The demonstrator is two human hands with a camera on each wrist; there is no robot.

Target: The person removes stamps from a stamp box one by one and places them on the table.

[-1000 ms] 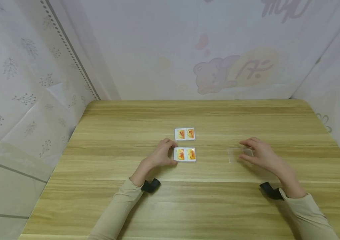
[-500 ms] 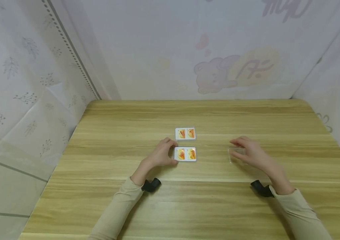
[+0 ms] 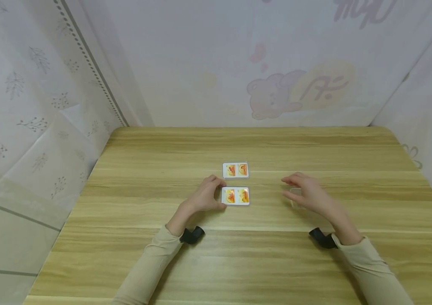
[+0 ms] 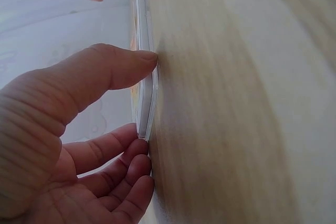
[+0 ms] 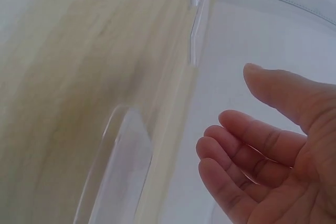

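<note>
My left hand (image 3: 203,198) grips the left end of a clear-cased white card (image 3: 235,196) with two orange and yellow pictures, lying on the table. In the left wrist view, the thumb (image 4: 126,66) lies across one long edge of the case (image 4: 146,93) and the fingers are at the opposite side. Over to the right, my right hand (image 3: 310,195) hovers with thumb and fingers apart, nothing between them. Partly hidden below it lies a clear plastic cover (image 3: 294,203), which also shows at the bottom of the right wrist view (image 5: 123,166).
Just behind the held case lies a similar cased card (image 3: 235,170). All of these rest on a wood-grain table (image 3: 185,254). A pale printed curtain (image 3: 185,76) hangs along the back, with more fabric at both sides.
My right hand has moved left, from the right end of the clear cover to over it, and hides more of it. The left hand and both cards stay in place.
</note>
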